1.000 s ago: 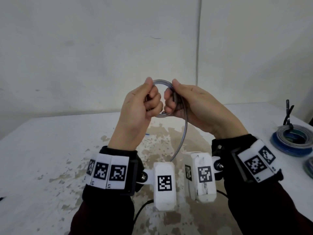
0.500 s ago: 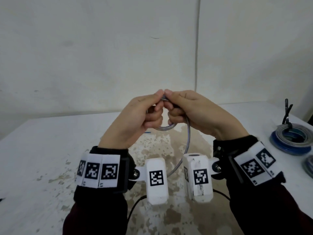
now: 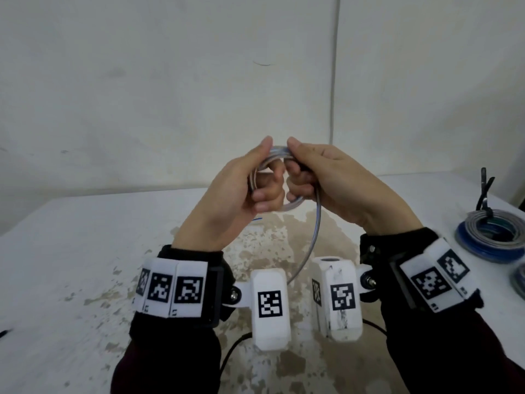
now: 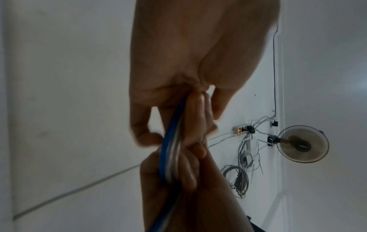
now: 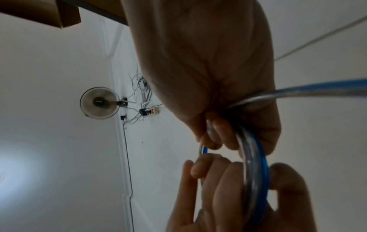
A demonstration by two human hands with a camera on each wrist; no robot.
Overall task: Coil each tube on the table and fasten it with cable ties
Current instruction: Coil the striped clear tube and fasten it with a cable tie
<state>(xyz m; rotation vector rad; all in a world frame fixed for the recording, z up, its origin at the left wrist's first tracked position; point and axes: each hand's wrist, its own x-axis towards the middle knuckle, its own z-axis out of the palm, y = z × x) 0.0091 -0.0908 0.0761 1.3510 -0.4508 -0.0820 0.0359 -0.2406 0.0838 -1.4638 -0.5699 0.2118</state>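
Both hands held the tube coil above the table; finished coils lay far right.

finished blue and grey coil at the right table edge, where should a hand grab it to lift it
Probably best to grip the blue and grey coiled tube bundle across its near rim, coming from above: it lies flat on the white table with an open centre for fingers, and the black cable tie stands up at its far side.

- The head view is evenly lit and soft, with no hard shadows on the worn white table.
- Both wrist views are dim and bluish, the hands silhouetted and motion-blurred.
- A pale glare, perhaps a window reflection, sits at nine o'clock in the right wrist view.
- Straight wall lines bend toward the edges.
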